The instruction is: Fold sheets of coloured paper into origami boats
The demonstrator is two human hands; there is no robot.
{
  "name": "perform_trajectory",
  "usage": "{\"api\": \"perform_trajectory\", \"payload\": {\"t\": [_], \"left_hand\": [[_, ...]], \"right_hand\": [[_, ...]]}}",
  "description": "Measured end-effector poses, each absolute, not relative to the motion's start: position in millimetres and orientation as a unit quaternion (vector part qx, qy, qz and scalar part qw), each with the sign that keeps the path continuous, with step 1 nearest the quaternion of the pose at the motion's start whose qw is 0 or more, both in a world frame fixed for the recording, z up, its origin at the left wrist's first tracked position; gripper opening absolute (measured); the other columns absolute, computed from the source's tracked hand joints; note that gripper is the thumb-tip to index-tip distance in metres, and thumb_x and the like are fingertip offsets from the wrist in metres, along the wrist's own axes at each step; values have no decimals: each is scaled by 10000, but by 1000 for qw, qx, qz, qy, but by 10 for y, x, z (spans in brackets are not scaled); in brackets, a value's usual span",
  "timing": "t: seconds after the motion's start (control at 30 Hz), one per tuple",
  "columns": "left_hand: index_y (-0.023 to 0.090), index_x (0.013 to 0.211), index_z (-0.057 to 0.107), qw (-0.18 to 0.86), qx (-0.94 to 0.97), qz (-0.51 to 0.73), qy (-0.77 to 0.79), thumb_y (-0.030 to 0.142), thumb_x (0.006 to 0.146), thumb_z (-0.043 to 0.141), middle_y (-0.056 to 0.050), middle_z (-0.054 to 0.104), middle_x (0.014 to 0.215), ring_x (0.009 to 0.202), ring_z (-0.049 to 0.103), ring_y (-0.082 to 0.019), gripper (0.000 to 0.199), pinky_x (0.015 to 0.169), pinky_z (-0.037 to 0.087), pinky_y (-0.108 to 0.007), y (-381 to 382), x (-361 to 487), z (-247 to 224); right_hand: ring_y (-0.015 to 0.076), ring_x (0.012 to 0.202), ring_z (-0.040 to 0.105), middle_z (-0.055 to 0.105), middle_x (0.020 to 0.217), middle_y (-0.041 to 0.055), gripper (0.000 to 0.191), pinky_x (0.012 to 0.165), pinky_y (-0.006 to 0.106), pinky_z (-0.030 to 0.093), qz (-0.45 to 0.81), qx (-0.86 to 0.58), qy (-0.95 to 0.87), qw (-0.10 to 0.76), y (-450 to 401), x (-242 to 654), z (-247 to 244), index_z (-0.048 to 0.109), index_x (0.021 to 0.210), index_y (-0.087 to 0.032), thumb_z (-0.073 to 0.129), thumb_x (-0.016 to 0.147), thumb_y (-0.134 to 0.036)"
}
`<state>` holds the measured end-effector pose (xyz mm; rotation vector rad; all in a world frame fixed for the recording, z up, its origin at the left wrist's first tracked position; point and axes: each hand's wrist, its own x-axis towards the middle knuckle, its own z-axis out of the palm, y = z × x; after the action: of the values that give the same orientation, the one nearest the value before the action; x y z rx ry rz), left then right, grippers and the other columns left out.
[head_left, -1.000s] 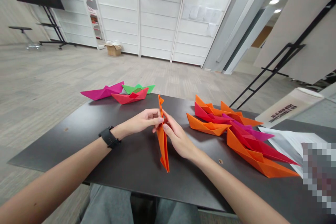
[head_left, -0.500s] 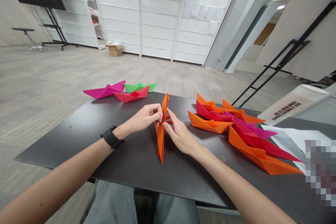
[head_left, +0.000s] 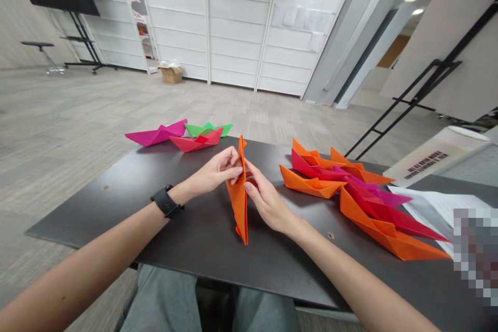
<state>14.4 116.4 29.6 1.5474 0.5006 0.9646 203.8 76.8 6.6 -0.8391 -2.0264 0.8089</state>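
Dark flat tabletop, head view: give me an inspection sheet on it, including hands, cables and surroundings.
Surface: dark flat tabletop, small tan mark at left.
Things: folded orange paper piece, between the hands; magenta, green and red paper boats at left; orange, red and magenta paper boats at right.
Clutter: white paper sheets; pixelated patch, unreadable.
Hands: left hand, right hand, both touching the piece.
Cables: nothing seen on the tabletop.
Surroundings: white panelled shelving, brown cardboard box.

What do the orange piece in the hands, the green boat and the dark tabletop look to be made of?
Orange piece: seems matte paper, judging by its sharp creases and thin layered edges.
Green boat: likely similar matte paper, with flat folded facets.
Dark tabletop: smooth with a soft sheen, shown by pale reflections; perhaps laminate, though painted wood or metal stays possible.
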Motion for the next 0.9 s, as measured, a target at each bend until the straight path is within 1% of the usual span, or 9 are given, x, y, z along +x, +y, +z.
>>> {"api": "perform_trajectory", "payload": {"t": [0.07,0.17,0.27,0.5,0.7,0.8,0.9], "left_hand": [[220,795,347,579,664,418,220,369,868,683,69,495,666,561,496,-81,375,539,385,-222,1160,147,300],[216,791,350,578,667,417,217,363,844,715,63,494,718,576,495,-72,397,549,403,-219,1147,151,317],[215,786,341,592,661,412,206,355,830,734,60,483,754,581,494,-64,420,550,413,-214,1140,150,326],[219,816,338,596,665,411,186,322,872,694,52,495,767,608,497,-72,375,569,427,-213,1153,117,285],[222,815,337,595,664,414,183,341,869,693,44,476,783,618,478,-77,379,562,421,-212,1152,109,273],[222,808,338,593,670,407,186,338,870,688,48,471,771,615,473,-77,374,563,421,-214,1147,103,281],[221,804,341,587,670,413,190,301,864,680,56,472,750,596,475,-72,354,545,403,-208,1144,108,294]], "right_hand": [[217,1376,440,488,1473,75,542,1178,435,328,313,-330,-799,393,756,2030,71,274,1542,-266,371,1035,-430],[229,1392,420,515,1442,77,548,1173,439,336,309,-327,-801,394,745,2025,82,282,1541,-273,383,1029,-440],[229,1385,428,531,1420,76,543,1163,437,353,313,-323,-802,393,741,2027,91,289,1538,-281,382,1028,-443],[227,1281,527,488,1472,84,532,1132,447,389,319,-322,-800,393,733,2024,83,282,1539,-277,380,1033,-406],[236,1257,541,489,1469,91,535,1107,451,415,313,-327,-801,391,736,2029,76,290,1534,-272,402,1024,-392],[232,1230,561,496,1459,92,536,1070,439,454,328,-326,-796,390,738,2027,71,289,1529,-275,415,1019,-383],[223,1147,614,524,1426,107,541,1009,428,500,342,-333,-788,387,739,2021,60,267,1532,-273,414,1019,-361]]}}
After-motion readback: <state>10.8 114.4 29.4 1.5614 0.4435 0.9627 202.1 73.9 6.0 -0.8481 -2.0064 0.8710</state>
